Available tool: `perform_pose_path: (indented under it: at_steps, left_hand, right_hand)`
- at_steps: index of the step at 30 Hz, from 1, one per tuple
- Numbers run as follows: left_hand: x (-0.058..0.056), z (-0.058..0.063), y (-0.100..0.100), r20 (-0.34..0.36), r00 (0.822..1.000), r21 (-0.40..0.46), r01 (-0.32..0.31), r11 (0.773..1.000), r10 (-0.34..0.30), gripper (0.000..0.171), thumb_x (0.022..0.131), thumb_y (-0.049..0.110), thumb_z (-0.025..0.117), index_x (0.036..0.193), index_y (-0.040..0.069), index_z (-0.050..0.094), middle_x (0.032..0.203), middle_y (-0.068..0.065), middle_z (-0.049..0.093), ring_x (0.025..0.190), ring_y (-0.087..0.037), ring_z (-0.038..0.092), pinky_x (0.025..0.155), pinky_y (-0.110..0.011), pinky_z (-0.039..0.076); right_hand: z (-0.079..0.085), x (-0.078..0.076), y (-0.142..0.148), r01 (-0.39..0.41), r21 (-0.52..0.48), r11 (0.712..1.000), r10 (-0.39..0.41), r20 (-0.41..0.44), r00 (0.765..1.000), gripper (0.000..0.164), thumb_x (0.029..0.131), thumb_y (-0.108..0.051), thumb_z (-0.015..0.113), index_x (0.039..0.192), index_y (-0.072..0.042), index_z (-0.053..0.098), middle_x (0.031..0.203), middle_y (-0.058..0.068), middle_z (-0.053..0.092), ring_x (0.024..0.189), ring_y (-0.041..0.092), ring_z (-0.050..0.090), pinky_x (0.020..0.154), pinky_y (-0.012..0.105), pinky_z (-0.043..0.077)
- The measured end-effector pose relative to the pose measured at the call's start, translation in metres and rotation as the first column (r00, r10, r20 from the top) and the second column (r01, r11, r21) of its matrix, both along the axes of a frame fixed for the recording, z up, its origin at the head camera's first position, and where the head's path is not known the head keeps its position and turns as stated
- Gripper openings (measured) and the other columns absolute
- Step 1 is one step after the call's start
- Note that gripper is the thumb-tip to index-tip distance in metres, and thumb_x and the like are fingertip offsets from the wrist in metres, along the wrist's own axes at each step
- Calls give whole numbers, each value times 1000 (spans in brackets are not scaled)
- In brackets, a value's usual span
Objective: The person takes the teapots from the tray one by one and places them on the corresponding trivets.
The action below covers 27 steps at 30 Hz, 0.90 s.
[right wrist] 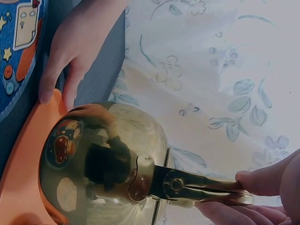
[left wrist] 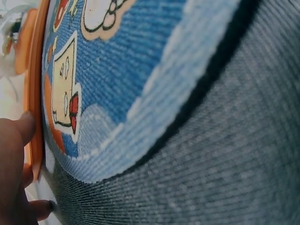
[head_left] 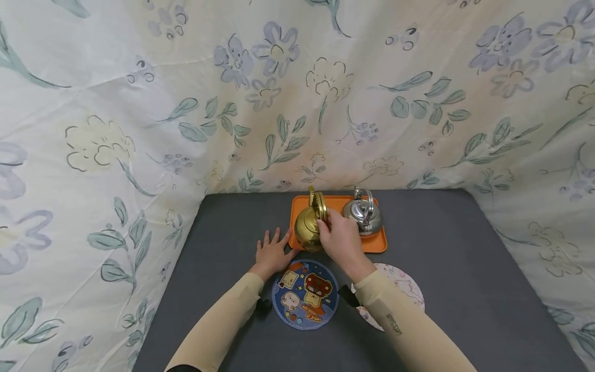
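Beige sleeves reach over the counter toward an orange tray. At the tray's left end is the gold kettle, its handle grasped between the thumb and fingers of the right hand. The left hand, fingers spread and gripping nothing, touches the tray's near left corner. Moving the kettle would seem to turn on that handle: its arch runs roughly near to far across the tray, and the right hand is the nearer of the two hands. A silver kettle stands at the tray's right end; a blue round mat lies just in front of the tray. The right wrist view shows the mat mirrored in the gold kettle's belly; only the head view shows the pale mat. Whether the gold kettle's base touches the tray, I cannot tell.
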<state>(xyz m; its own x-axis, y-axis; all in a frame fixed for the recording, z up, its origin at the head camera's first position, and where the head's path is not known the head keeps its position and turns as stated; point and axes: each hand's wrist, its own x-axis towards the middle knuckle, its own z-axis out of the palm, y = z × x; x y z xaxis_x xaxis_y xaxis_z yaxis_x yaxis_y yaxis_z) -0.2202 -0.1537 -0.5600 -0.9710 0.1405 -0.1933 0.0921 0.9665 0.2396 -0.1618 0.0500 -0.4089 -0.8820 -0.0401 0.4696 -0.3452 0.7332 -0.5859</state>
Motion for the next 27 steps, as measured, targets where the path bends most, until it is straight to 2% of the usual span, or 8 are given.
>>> perform_pose_path:
  at_steps: [6,9,15,27]
  left_hand:
    - [0,1,1,-11,1000,-6,-1,1000,1,77,96,72,43,162,39,20,169,-8,20,155,-43,11,120,-66,17]
    - [0,1,1,-7,1000,-21,-1,1000,1,76,97,70,44,162,40,19,169,-7,18,155,-42,10,121,-65,17]
    - [-2,-1,0,-9,1000,-27,8,1000,-8,73,98,66,45,162,40,19,169,-6,18,155,-41,9,121,-65,17]
    - [1,2,-1,-7,1000,-27,27,999,-27,74,99,59,52,162,40,19,169,-6,17,156,-42,9,121,-65,16]
  right_hand:
    - [3,16,2,-26,-19,999,25,-31,999,25,93,-10,72,112,6,69,88,19,76,64,31,71,56,41,58]
    - [3,24,2,-40,-21,999,40,-28,999,26,93,-10,73,113,6,69,89,19,76,62,28,71,54,38,58]
    - [6,39,3,-74,-42,996,74,-21,997,29,92,-11,75,116,5,68,93,17,77,70,27,74,59,37,60]
    - [5,67,-2,-111,-71,991,110,-7,994,27,91,-8,75,116,1,69,91,10,78,68,16,73,57,28,58]
